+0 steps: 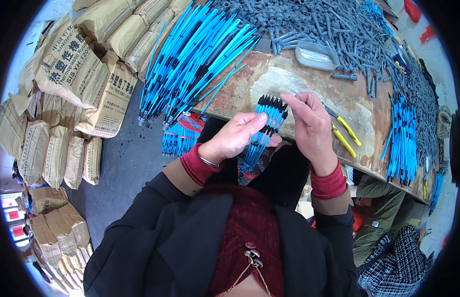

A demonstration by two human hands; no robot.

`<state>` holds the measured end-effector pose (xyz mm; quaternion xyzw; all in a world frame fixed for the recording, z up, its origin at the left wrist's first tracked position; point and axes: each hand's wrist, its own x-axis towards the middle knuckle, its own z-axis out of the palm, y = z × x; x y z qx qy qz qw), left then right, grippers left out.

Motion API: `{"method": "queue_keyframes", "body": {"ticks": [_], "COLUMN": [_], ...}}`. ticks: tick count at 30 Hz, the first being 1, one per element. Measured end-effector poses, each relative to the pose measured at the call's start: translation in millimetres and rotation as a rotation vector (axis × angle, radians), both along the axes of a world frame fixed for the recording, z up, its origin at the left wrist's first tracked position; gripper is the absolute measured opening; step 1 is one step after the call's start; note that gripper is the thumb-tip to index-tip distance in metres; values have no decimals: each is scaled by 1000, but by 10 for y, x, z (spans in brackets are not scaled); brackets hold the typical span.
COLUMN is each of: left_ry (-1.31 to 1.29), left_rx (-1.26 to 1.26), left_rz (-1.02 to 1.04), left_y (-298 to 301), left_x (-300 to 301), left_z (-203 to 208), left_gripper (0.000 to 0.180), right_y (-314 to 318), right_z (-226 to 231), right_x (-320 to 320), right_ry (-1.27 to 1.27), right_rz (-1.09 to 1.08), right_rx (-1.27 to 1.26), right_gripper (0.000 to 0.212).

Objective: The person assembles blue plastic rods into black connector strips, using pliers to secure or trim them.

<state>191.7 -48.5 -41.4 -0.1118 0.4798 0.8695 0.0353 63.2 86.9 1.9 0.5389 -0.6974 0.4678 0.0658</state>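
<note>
A small bundle of blue rods with black tips is being gripped in the left hand, fingers clenched around it with the thumb pressed along its side, just over the near edge of the worn wooden table. The bundle's lower ends are being hidden behind the hand and the dark clothing. The right hand is being held at the black tips, fingertips pinched there; whether a single rod is being grasped cannot be told. A large heap of blue rods is being left overhanging the table's left edge, grey plastic parts are being piled behind, and yellow-handled pliers are being partly covered by the right hand
</note>
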Motion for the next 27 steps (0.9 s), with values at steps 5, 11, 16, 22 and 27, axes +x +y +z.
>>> {"method": "queue_keyframes", "body": {"ticks": [5, 11, 16, 22, 27], "left_ry": [22, 15, 27, 3, 39], "left_rx": [-44, -16, -17, -31, -45], "left_rz": [1, 12, 8, 15, -42], "left_y": [-21, -21, -35, -32, -79], "left_x": [6, 27, 24, 44, 36], "left_z": [8, 33, 47, 77, 58], "left_gripper": [50, 46, 45, 45, 32], "right_y": [8, 16, 5, 20, -10], "right_z": [59, 101, 151, 144, 163], "right_x": [-50, -76, -62, -11, -56], "right_ry": [11, 14, -6, 47, 38], "right_rz": [70, 88, 101, 52, 122], "right_rx": [31, 60, 68, 77, 40], "right_gripper": [36, 35, 33, 30, 29]}}
